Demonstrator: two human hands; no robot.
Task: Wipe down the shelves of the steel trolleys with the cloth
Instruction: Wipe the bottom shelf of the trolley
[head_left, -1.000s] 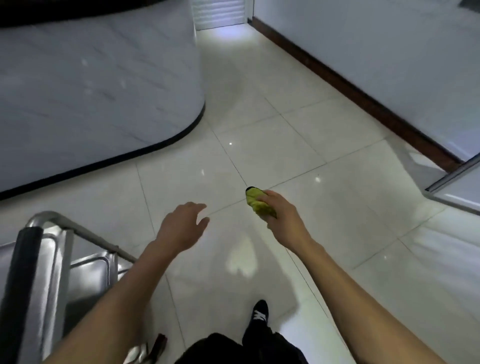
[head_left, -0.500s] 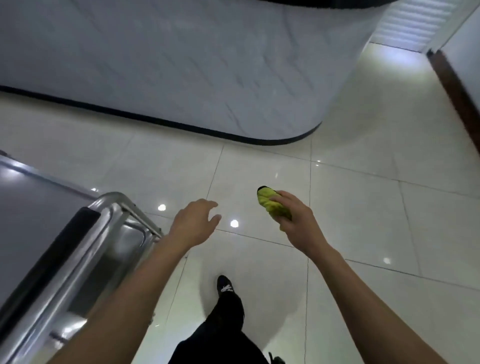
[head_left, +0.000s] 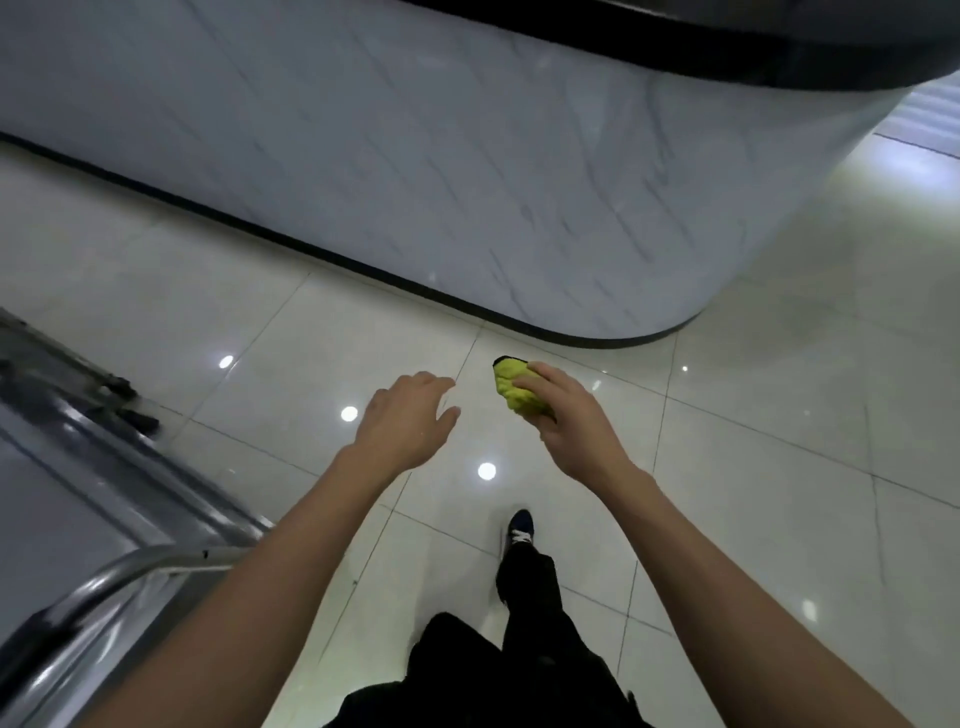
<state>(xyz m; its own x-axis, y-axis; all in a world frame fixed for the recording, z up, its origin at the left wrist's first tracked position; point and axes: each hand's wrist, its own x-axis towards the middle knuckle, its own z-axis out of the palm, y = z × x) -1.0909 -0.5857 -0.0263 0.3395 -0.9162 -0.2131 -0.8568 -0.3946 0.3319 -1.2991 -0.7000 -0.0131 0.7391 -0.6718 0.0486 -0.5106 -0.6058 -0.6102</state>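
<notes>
counter (head_left: 467, 182) nearer now, trolley (head_left: 78, 519) further left

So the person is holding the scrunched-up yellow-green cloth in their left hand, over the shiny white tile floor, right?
Not quite. The head view shows the scrunched-up yellow-green cloth held in the right hand, not the left. The left hand is open and holds nothing. Both are over the shiny white tile floor.

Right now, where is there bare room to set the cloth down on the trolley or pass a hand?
The steel trolley shows a bare shelf patch between its front rail and far edge, left of the left hand. The right hand holds the cloth over open floor. Nothing looks crowded.
</notes>
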